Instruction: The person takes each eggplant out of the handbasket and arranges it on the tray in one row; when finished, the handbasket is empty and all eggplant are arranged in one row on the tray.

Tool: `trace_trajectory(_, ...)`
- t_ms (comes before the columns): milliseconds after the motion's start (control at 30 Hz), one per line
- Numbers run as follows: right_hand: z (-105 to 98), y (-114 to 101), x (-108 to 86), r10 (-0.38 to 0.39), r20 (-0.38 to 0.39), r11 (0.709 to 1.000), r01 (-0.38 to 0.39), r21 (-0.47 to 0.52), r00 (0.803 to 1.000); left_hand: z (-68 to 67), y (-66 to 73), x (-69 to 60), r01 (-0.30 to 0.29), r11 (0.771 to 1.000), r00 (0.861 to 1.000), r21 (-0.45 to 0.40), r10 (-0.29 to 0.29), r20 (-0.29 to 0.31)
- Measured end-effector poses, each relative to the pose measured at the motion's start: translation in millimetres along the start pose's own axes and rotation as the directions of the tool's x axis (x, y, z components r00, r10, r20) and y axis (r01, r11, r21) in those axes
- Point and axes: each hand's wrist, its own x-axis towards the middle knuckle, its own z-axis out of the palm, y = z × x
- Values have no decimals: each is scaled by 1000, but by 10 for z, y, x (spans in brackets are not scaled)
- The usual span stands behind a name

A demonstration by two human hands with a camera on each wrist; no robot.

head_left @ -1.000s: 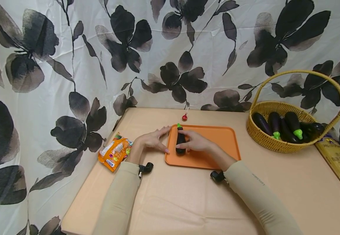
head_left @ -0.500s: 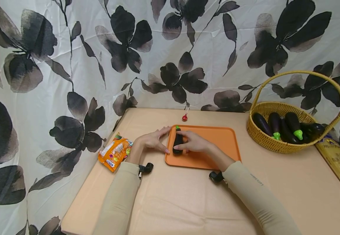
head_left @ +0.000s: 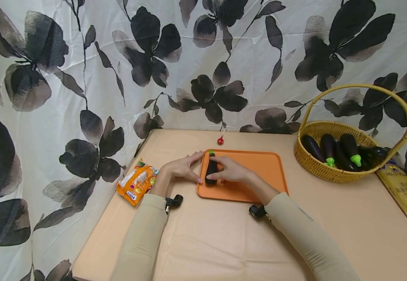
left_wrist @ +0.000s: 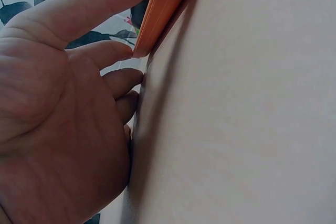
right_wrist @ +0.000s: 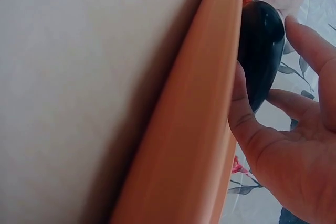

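On the left part of an orange tray (head_left: 249,191) lies a dark eggplant (head_left: 211,169), its green stem end toward the wall. My right hand (head_left: 233,171) grips it from the right, thumb near the blunt end and a finger farther up. In the right wrist view the eggplant (right_wrist: 260,45) sits between the thumb and fingers of my right hand (right_wrist: 299,150). My left hand (head_left: 182,167) rests at the tray's left edge with fingers and thumb spread. The left wrist view has my left hand (left_wrist: 63,114) touching the tray's rim (left_wrist: 163,9).
A wicker basket (head_left: 324,171) with several eggplants stands at the right, beside a yellow package (head_left: 402,195). An orange snack bag (head_left: 137,182) lies left of my left forearm. A small red item (head_left: 220,141) is behind the tray, near the patterned cloth (head_left: 175,78).
The eggplant has moved slightly left on the tray, with my right hand moving along with it. My left hand has stayed at the tray's left edge.
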Motion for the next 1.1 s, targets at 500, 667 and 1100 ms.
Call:
trace_trajectory(500,-190,-63,-200,-32,-72,997,27,-67,997,-2,23,63,-15,1000,1000,11,15,-11)
trace_trajectory(667,-339,-104,-444,-76,-126,989,58,-139,989,11,37,55,-6,1000,1000,22,6,-19)
trace_trajectory(1100,-726,-51,-923,-194,-319,960,113,-255,928,15,21,68,-20,999,1000,34,20,-13)
